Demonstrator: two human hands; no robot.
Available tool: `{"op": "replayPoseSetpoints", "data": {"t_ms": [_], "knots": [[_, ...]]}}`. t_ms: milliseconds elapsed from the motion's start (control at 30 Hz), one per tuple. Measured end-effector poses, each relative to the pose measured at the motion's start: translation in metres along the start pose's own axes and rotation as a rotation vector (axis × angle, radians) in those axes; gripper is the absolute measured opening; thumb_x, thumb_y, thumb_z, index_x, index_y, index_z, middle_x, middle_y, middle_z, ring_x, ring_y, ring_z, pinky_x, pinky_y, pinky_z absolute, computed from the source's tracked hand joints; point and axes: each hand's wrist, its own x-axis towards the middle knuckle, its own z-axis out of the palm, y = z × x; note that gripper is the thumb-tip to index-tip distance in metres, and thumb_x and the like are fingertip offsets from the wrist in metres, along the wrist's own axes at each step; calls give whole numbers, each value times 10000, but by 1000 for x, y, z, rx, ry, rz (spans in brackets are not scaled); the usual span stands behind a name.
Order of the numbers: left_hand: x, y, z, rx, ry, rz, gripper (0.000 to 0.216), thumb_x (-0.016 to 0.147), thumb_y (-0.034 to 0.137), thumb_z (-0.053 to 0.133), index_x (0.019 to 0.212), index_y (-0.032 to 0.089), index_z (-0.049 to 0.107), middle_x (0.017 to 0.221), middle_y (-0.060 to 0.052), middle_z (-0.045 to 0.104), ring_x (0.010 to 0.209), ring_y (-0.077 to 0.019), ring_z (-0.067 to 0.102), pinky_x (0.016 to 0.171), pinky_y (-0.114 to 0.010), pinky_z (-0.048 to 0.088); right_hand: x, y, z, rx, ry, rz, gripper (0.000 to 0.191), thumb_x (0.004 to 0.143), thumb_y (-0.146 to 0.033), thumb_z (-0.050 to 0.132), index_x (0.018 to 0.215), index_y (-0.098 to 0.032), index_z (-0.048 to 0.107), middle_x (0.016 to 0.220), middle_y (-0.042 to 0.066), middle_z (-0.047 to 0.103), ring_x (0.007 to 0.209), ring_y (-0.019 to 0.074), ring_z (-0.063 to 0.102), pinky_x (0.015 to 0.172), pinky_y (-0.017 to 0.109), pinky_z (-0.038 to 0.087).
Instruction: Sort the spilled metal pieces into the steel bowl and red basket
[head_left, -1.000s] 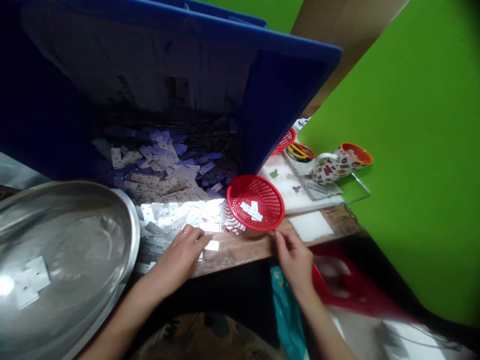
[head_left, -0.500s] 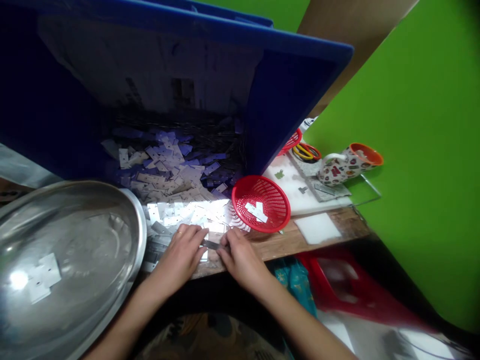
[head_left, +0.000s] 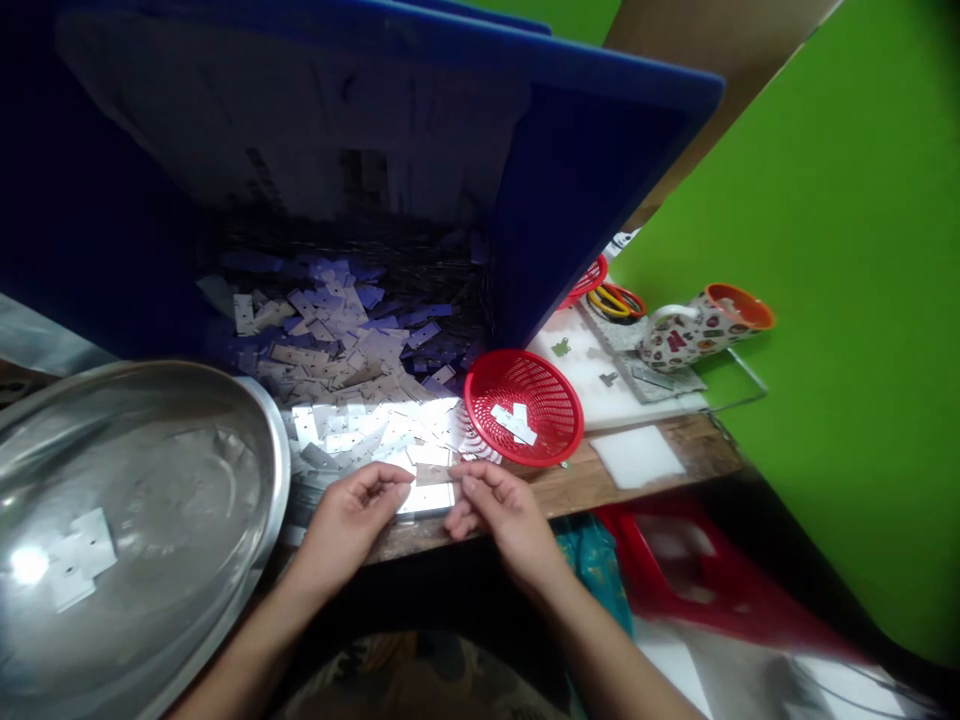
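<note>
Two bare hands meet over the front edge of the wooden table (head_left: 709, 448), just to the near left of the red basket (head_left: 556, 400). The left hand (head_left: 352, 518) is the farther from the basket, its thumb and forefinger brought close together at the tips; the right hand (head_left: 504, 508) is just in front of the basket, its fingers curled and narrow, thumb against forefinger. A bright flat metal plate (head_left: 426, 498) lies between the two sets of fingertips, to the near left of the basket; whether either hand grips it, I cannot tell.

Inside the basket rest a few pale metal strips (head_left: 514, 424), some crossing. To the left of the basket spreads a heap of similar plates (head_left: 360, 375), spilling out of the blue bin (head_left: 615, 170), which towers behind the basket. Well to the left of the basket is a shiny steel basin (head_left: 176, 410) with several overlapping plates (head_left: 81, 560) inside.

Right of the basket, a thin white square (head_left: 637, 457) lies on the table. Behind that, to the far right of the basket, are a white board (head_left: 577, 385), yellow and orange loops (head_left: 613, 301) and a patterned mug (head_left: 688, 332) with an orange rim
</note>
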Motion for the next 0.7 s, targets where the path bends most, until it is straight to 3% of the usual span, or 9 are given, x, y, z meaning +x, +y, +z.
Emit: {"op": "replayPoseSetpoints", "data": {"t_ms": [167,300,700], "knots": [[-1,2,-1,-10,17,-5,252,777,397,639,880,169,665,792,-12,651,709,-141,543,632,-233,390,-6,8,-2,-268,47,-269,243,815,-264,633,1046,-192,618,849,29,662,695,125,643,672,253,539],[-2,3,0,-15,3,-7,243,779,396,638,878,176,668,790,-8,649,722,-143,545,648,-233,392,-6,12,-3,-557,55,-502,271,818,-141,572,1077,-209,615,959,47,666,800,144,643,747,266,538],[-5,4,0,-51,16,-33,267,765,406,653,896,175,672,772,-5,641,639,-121,521,584,-230,391,-6,3,-3,-790,38,-745,200,859,-113,558,1029,-204,610,931,50,674,838,161,637,737,259,517]]}}
